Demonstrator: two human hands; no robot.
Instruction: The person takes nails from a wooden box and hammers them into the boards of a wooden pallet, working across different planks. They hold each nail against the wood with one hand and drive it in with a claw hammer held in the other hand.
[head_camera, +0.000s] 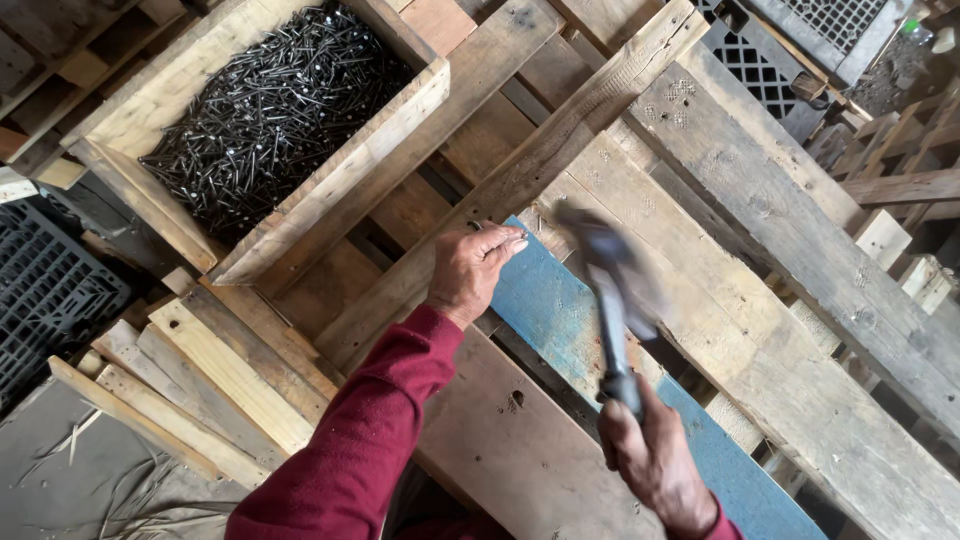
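Hammer (607, 300): dark, motion-blurred, head above the blue plank (560, 310); I see my right hand (650, 455) with fingers clenched on its handle. Left hand (470, 270): fingers pinched at a pale plank (560, 140), contents unclear. Beyond: wooden box (330, 190) of black nails (270, 110).

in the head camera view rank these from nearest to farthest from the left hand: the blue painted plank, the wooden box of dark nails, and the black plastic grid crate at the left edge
From the left hand:
1. Blue painted plank, just right of the hand, beside the fingertips.
2. Wooden box of dark nails, up and to the left.
3. Black plastic grid crate, far left edge.
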